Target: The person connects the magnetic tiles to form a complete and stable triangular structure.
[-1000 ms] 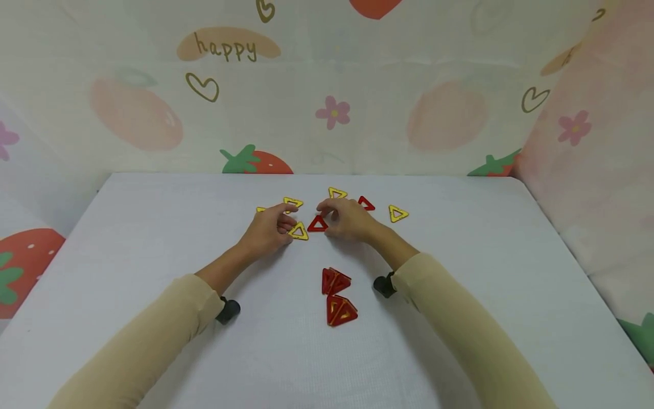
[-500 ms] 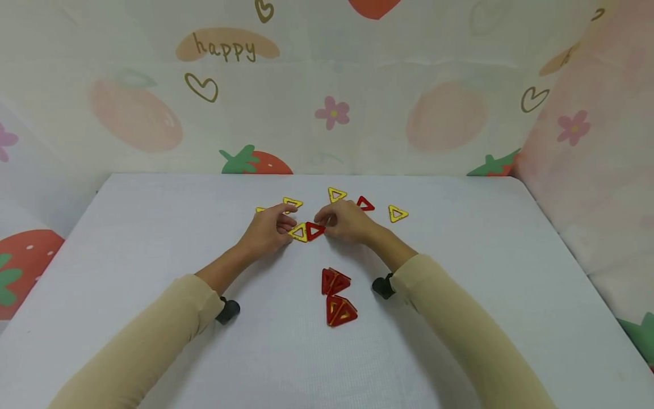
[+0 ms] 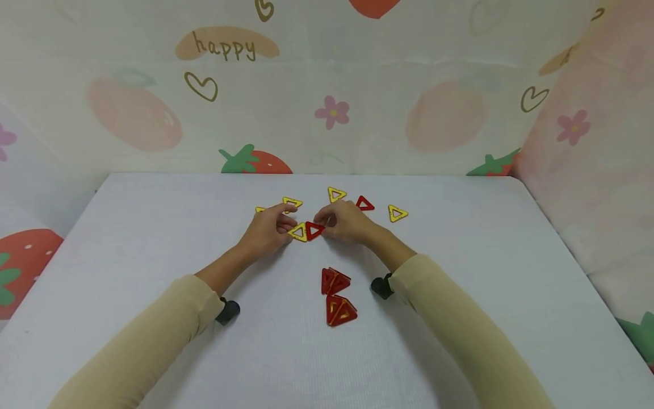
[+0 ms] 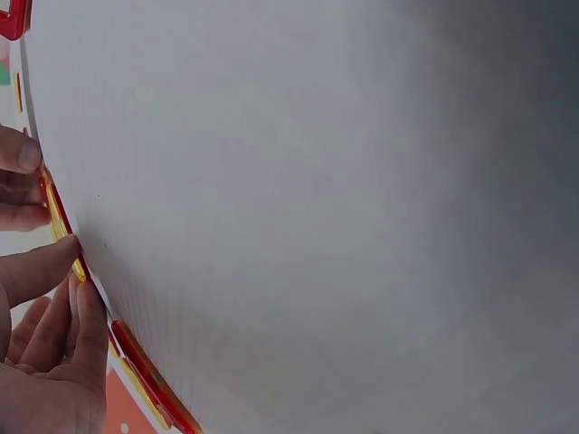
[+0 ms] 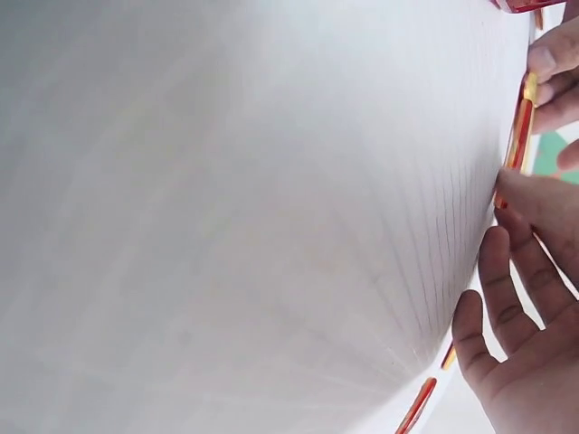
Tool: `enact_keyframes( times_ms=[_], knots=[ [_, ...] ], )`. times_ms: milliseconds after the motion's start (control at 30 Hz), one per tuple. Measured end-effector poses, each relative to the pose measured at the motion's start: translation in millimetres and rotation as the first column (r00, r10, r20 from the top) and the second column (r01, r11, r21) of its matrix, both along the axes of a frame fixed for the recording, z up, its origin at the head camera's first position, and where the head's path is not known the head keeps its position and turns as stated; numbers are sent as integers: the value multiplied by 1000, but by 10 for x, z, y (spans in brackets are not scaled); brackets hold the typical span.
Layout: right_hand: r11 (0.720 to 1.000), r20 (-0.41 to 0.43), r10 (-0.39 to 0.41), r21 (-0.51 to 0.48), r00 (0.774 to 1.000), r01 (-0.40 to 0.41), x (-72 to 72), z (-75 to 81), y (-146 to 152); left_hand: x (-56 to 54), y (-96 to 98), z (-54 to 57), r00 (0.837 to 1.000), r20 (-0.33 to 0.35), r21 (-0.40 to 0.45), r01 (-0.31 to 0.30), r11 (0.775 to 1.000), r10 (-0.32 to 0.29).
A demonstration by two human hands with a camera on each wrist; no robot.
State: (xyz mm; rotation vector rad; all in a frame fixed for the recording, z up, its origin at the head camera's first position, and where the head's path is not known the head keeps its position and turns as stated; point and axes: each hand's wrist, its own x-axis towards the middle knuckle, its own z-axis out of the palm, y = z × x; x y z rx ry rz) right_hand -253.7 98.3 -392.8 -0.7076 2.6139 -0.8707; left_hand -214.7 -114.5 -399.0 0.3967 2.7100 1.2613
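In the head view, at a white table (image 3: 276,363) before a strawberry-print backdrop (image 3: 378,130), the left hand (image 3: 265,228) pinches a yellow triangle (image 3: 305,234) — its edge against the red triangle (image 3: 315,236) the right hand (image 3: 348,220) pinches. The left wrist view shows the white table dim, the right wrist view — brighter.

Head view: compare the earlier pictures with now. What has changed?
The red triangle pinched by the right hand has turned and shifted slightly left; one side now meets the yellow triangle. The right hand shifted left too; neither hand visibly let go. The left hand, yellow triangle and red pieces nearer the person stayed put.
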Motion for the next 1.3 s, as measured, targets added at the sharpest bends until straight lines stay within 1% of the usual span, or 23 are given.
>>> enact_keyframes(
  times_ms=[167,367,567,833,1033,1300],
  knots=[
    [1000,25,-4,-3,1000,4,10,8,-11,0,-10,-10,1000,-3,6,5,1000,-5],
    [1000,27,9,2,1000,-9,16,11,-22,-3,-9,-21,1000,-3,11,6,1000,-6],
    [1000,35,17,10,999,-17,23,20,-43,0,-12,-22,1000,-8,0,-6,1000,6],
    [999,20,26,40,999,-27,18,38,-59,-5,7,-22,1000,3,-9,-23,1000,23],
    [998,28,35,52,999,-37,-3,30,-52,-8,24,-7,1000,5,-16,-26,1000,26],
    [997,54,59,38,997,-61,-29,58,-6,-18,27,-31,1000,-8,-18,-21,1000,21]
  ],
)
